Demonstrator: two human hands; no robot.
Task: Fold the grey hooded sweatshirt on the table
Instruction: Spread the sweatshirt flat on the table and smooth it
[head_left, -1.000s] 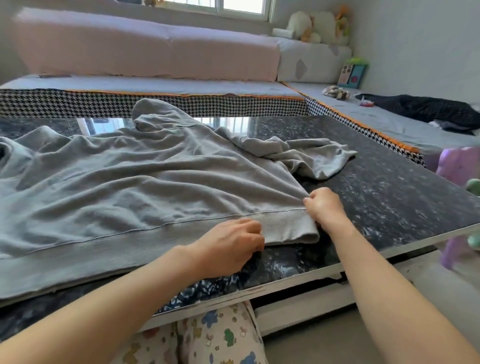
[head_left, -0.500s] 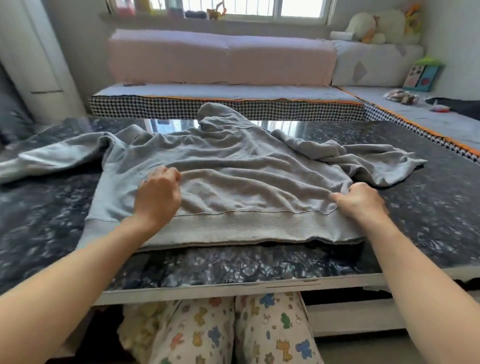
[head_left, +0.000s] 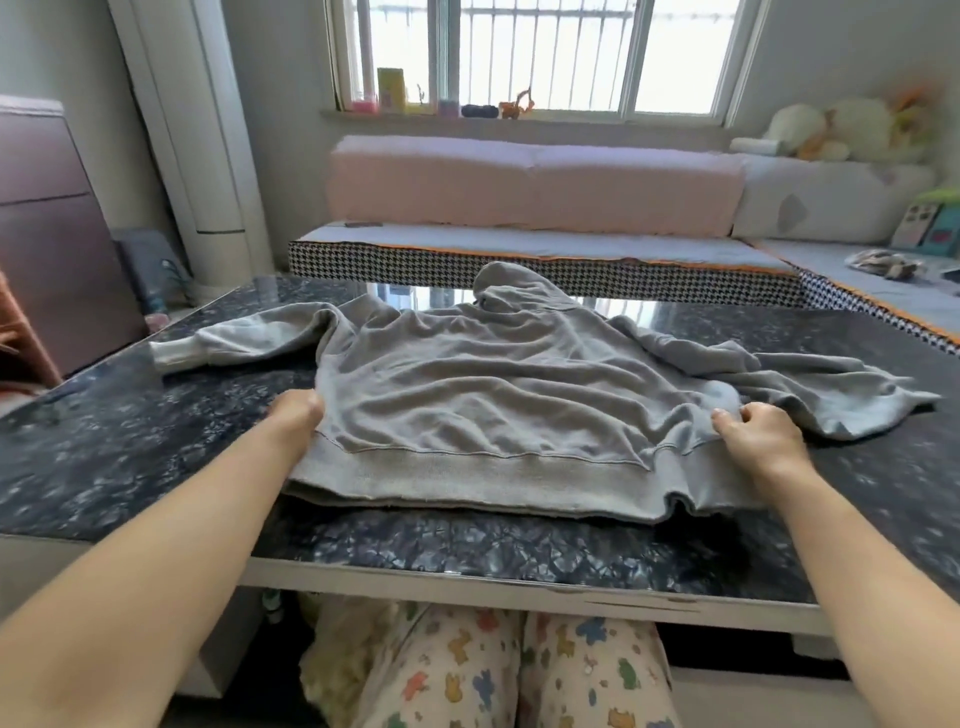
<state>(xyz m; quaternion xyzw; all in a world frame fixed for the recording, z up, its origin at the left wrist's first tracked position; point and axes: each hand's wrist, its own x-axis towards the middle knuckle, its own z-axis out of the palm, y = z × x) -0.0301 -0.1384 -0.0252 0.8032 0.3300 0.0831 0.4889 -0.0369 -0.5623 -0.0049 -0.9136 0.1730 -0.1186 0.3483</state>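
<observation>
The grey hooded sweatshirt (head_left: 498, 410) lies spread and wrinkled on the dark glossy table (head_left: 156, 447), hem band towards me, hood at the far edge. Its left sleeve stretches out flat to the left; the right sleeve lies bunched at the right. My left hand (head_left: 297, 418) grips the sweatshirt's left side edge just above the hem. My right hand (head_left: 756, 441) pinches the fabric at the right side, thumb on top, where the cloth puckers.
Behind the table runs a low houndstooth-edged platform (head_left: 519, 262) with pink cushions and plush toys at the right. A white column and a brown cabinet (head_left: 57, 228) stand at the left. My patterned trouser legs show under the table's near edge.
My left hand has slid from the middle of the hem out to the sweatshirt's left side edge. My right hand has kept its hold at the right side. The view rose and turned left.
</observation>
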